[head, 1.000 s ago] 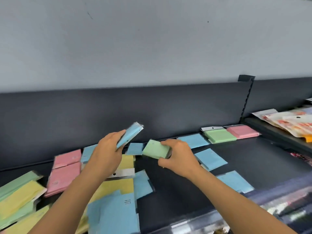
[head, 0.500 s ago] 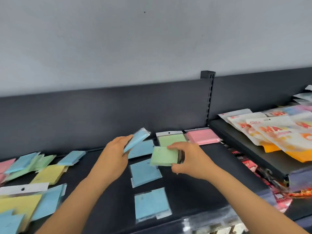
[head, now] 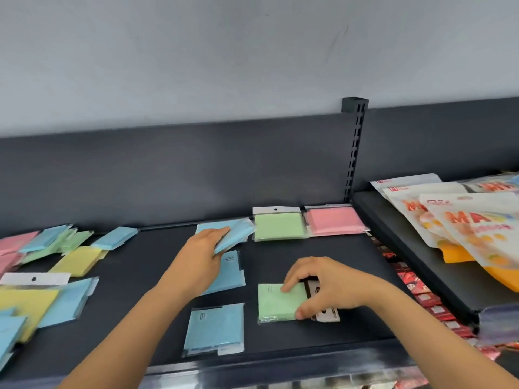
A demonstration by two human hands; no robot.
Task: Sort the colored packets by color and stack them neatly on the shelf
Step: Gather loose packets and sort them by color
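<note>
**Slick packets, two light holds**

My worry is the blue packets sliding out of my left hand. Its grip clamps them by one end, tilted, over the shelf just beside the green stack. My right hand arches low, its grip pinching the green packet down at the shelf's front, well short of that stack. A crooked landing could leave the stack untidy.

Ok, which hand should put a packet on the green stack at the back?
Right. The right hand grips a green packet in front of the green stack. The left hand holds blue packets, left of that stack.
</note>
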